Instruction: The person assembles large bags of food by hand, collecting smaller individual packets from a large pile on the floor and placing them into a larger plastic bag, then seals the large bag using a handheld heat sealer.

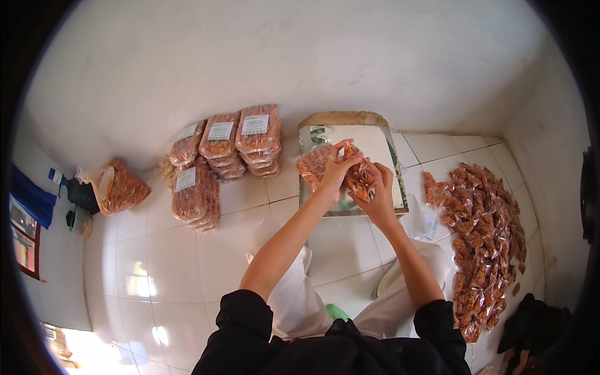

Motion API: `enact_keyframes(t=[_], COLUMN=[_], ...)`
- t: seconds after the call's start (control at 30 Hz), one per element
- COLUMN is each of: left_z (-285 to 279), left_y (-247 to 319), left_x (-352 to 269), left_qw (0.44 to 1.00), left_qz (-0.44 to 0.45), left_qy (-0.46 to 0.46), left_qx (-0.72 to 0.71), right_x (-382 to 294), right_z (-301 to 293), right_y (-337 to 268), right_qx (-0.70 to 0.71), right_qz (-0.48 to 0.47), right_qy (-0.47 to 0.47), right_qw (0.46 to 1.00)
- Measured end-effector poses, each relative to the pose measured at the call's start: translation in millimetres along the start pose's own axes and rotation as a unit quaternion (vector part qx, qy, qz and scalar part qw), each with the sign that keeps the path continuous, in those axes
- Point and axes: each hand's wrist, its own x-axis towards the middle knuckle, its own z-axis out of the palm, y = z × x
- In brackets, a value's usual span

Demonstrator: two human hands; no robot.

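Observation:
My left hand (333,174) and my right hand (380,194) are together over a low white-topped stand (370,136). Between them they grip small clear packets of orange-brown snack pieces (361,182); how many is hard to tell. Left of my left hand, a larger clear bag of the same kind of snack (310,165) rests on the stand, partly covered by that hand. The stand has a worn brownish far edge and green patches on its top.
Stacks of labelled snack packs (257,133) stand along the wall at left. A tied snack bag (124,187) leans farther left. A large heap of small packets (485,243) covers the tiles at right, near printed labels (430,225). Something black (532,323) lies at lower right.

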Motion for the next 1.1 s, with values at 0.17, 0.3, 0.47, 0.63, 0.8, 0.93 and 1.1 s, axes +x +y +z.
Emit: enact_keyframes(t=[0.17,0.3,0.47,0.63,0.8,0.93,1.1], left_z=[-10,-17,-39,-58,-96,-101,-112], left_y=[0,-2,-17,-40,-109,-151,-160], left_x=[-3,-1,8,18,-30,-56,-35], left_qw=[0.998,0.997,0.995,0.951,0.729,0.644,0.67], left_qz=[-0.041,0.026,0.043,0.194,0.312,0.241,0.23], left_qy=[0.053,0.063,0.062,0.134,0.133,0.145,0.109], left_qx=[0.011,0.041,0.069,0.201,0.594,0.712,0.698], right_x=[0,4,-5,-27,-85,-161,-159], right_z=[13,16,30,30,26,55,62], right_y=[1,-7,-1,38,59,66,64], right_qx=[0.159,0.144,0.164,0.269,0.394,0.446,0.489], right_qz=[0.006,0.042,0.104,0.227,0.285,0.35,0.455], right_qy=[-0.044,-0.036,0.0,0.138,0.323,0.326,0.231], right_qw=[0.986,0.988,0.981,0.926,0.812,0.757,0.708])
